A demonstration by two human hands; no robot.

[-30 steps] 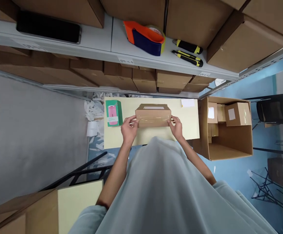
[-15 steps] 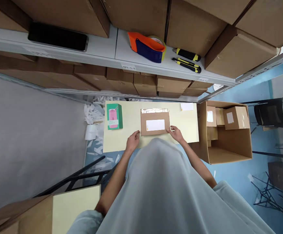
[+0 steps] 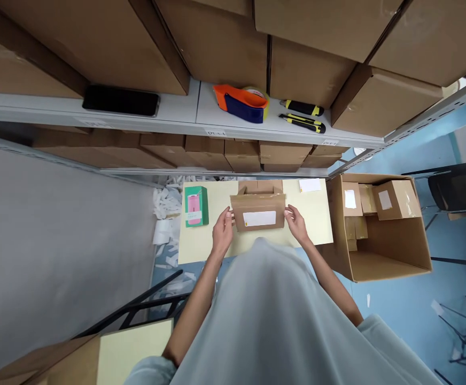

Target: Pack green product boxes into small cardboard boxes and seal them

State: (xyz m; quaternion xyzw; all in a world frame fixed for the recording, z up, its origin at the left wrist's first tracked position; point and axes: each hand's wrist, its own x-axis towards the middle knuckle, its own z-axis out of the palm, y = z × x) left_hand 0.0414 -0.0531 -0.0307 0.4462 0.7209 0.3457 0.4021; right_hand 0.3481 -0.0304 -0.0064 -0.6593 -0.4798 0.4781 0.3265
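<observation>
A brown cardboard box with a white label on its near panel stands partly folded open on the cream tabletop. Behind that panel, side flaps and a rear flap show; its inside is hidden. My left hand grips the box's left edge with thumb and fingers. At the right edge, my right hand holds the box in the same way. To the left stands a green box with a pink picture, apart from my left hand. A white label sheet lies at the table's back right.
A shelf above the table bears a tape dispenser, a utility knife, another knife, a phone and cartons. On the right, a large open carton holds several smaller boxes. Paper scraps lie left of the table.
The flat cardboard piece has been raised into a partly open box, with flaps now standing behind the labelled panel. Both hands have closed on its sides. The camera view has tilted up slightly.
</observation>
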